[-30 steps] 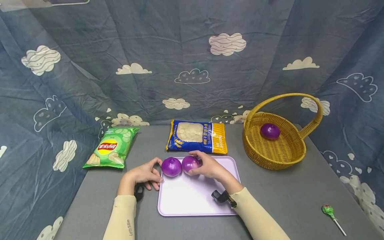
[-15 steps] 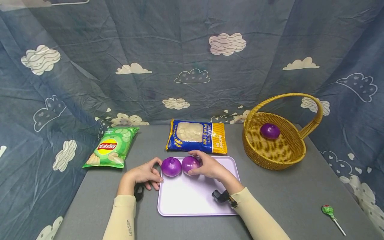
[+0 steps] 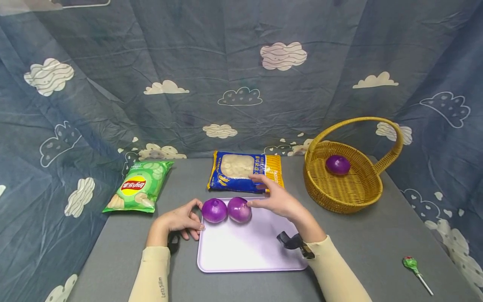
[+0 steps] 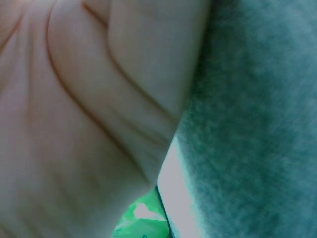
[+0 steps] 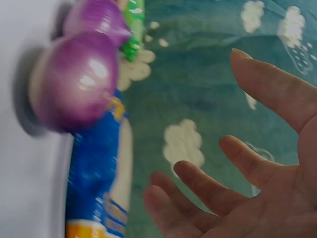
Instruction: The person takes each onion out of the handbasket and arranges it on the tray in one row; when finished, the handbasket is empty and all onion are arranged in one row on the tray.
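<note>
Two purple onions sit side by side at the back left of a pale lilac tray [image 3: 249, 247]. My left hand [image 3: 181, 219] rests at the tray's left edge with loosely bent fingers, one fingertip right at the left onion [image 3: 214, 210]. In the left wrist view, the palm [image 4: 74, 124] fills much of the picture and the fingertips are hidden. My right hand [image 3: 281, 203] hovers over the tray's back edge, its thumb tip close to the right onion [image 3: 239, 210]. The right wrist view shows that hand's fingers [image 5: 208, 186] spread, with a gap to the onions.
Behind the tray lies a blue and yellow pasta bag [image 3: 237, 170]. A green chip bag [image 3: 139, 186] lies at the left. At the right stands a handled wicker basket [image 3: 343, 205] with another onion [image 3: 337, 165] inside; a lollipop [image 3: 411, 264] lies front right.
My right hand has let go of the right onion and moved up and to the right, its fingers spreading. The left hand and both tray onions have stayed in place.
</note>
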### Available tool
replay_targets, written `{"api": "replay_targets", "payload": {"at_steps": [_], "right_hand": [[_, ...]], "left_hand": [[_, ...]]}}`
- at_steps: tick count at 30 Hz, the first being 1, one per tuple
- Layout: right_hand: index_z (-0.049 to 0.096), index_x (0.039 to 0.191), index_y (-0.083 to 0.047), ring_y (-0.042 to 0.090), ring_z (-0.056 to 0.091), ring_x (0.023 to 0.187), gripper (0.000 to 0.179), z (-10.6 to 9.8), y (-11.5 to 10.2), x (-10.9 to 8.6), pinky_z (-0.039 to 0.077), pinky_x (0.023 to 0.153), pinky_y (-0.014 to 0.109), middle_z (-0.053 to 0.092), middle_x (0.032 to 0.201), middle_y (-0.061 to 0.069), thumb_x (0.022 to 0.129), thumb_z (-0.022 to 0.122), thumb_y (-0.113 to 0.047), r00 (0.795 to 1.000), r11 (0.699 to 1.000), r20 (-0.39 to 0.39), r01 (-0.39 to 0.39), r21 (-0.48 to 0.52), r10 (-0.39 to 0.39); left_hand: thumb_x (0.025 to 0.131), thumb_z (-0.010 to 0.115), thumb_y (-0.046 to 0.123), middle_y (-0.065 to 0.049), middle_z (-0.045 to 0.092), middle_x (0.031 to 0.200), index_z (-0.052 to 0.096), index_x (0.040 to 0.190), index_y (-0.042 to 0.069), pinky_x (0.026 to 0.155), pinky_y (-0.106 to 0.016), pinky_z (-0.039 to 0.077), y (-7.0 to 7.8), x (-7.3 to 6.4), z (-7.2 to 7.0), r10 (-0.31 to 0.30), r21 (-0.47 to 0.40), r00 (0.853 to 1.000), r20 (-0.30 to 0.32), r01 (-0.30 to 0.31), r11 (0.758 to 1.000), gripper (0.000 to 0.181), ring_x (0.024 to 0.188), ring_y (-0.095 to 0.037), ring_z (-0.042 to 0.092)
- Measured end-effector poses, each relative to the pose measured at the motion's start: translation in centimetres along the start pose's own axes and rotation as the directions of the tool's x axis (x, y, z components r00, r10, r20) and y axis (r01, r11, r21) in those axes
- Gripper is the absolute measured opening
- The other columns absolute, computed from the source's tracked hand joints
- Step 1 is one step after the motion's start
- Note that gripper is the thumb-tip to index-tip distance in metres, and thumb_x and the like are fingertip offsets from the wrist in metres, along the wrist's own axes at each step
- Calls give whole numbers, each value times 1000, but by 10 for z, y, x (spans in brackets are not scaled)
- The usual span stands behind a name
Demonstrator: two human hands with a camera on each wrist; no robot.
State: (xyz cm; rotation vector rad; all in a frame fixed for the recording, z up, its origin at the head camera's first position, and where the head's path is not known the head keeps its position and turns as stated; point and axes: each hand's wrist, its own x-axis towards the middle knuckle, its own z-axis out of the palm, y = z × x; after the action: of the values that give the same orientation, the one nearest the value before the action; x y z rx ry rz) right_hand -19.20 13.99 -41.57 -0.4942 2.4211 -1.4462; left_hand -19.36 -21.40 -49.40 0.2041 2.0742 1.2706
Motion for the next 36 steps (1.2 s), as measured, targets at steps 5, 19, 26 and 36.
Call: {"api": "replay_targets", "payload": {"at_steps": [5, 19, 26, 36], "right_hand": [[40, 161, -14, 48, 44, 150, 81, -29, -4, -10, 41, 120, 65, 43, 166, 19, 92, 82, -23, 996, 1000, -89, 25, 0, -25], [23, 169, -18, 46, 36, 155, 91, -131, 17, -53, 36, 122, 66, 33, 171, 20, 98, 78, -35, 893, 995, -438, -75, 72, 99], [14, 171, -30, 43, 25, 162, 98, -183, 55, -44, 28, 128, 63, 19, 178, 16, 96, 75, -50, 793, 970, -559, -187, 153, 241], [7, 171, -35, 38, 14, 166, 109, -228, 98, -9, 24, 132, 59, 5, 181, 10, 91, 78, -56, 749, 939, -567, -263, 222, 344]], "left_hand": [[93, 79, 15, -9, 78, 86, 38, 134, 13, 50, -26, 54, 0, 0, 0, 8, 2, 1000, -1, -8, 1000, 58, 66, -16, 77], [93, 79, 17, -8, 79, 88, 39, 134, 15, 51, -26, 55, -4, 2, -1, -12, 8, 1000, -5, 12, 1000, 58, 67, -16, 77], [92, 79, 17, -9, 79, 88, 39, 135, 14, 51, -26, 55, -1, 2, -2, -9, 6, 1000, -3, 9, 1000, 59, 67, -16, 77], [92, 80, 17, -9, 78, 87, 40, 135, 16, 51, -26, 55, -2, 1, -1, -16, 1, 1000, -9, 16, 1000, 58, 67, -17, 77]]}}
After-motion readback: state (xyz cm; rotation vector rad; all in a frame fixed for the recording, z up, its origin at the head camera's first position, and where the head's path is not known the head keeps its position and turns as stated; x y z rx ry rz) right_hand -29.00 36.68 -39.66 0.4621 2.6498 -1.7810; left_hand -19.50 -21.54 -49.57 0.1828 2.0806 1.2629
